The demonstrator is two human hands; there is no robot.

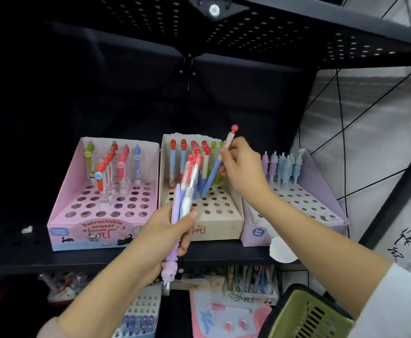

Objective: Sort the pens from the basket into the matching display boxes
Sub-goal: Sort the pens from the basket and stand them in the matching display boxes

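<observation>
Holding a blue-and-cream pen (pixel 217 164) by its middle, the right hand (pixel 242 167) pinches the barrel between thumb and curled fingers; the red-capped top rises above the hand, while the blue lower end slants down and left, its tip at a hole in the perforated top of the cream box (pixel 220 228). That box stands in the middle of a black shelf (pixel 16 254) and already carries upright pens with red and green caps in its back rows. The left hand (pixel 169 231), lower and nearer the camera, is wrapped around a bundle of pens (pixel 186 191), the thumb pressed across them; a purple pen (pixel 175 213) in the bundle extends below the fist, and the other ends reach up in front of the cream box. A pink box (pixel 60 215) stands just left of the cream one and a lilac box (pixel 326 176) just right, each holding pens at the back. A green basket (pixel 304 313) sits at lower right, beneath the right forearm.
</observation>
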